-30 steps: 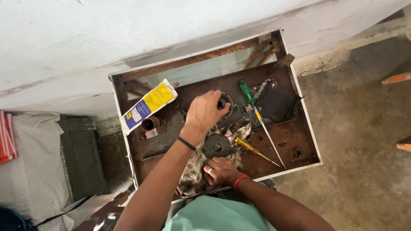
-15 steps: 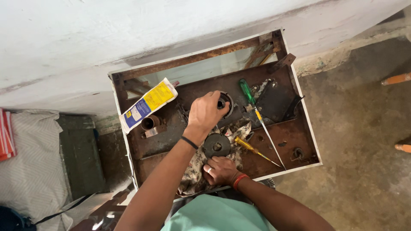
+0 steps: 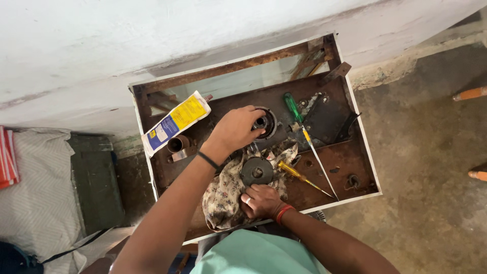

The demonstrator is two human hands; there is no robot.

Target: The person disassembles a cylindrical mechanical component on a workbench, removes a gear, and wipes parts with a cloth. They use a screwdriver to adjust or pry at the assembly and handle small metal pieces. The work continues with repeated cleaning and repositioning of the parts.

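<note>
Closest in, the right hand (image 3: 259,201) was pressed flat, fingers loosely curled, on a patterned rag (image 3: 228,195), just below a dark round disc (image 3: 256,171) lying on that rag. A yellow-handled screwdriver (image 3: 299,177) sat just right of it. Further out, the left hand (image 3: 236,129) had its fingers closed around a round metal fitting (image 3: 264,123) in the rusty metal chassis (image 3: 335,152). A green-handled screwdriver (image 3: 304,134) lay right of that hand, and a yellow-and-blue tube (image 3: 175,123) to its left.

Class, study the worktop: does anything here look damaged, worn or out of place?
Yes. The metal base panel is rusty brown all over, and the frame bar at its far edge is corroded. A floral cloth lies crumpled among the parts.
</note>
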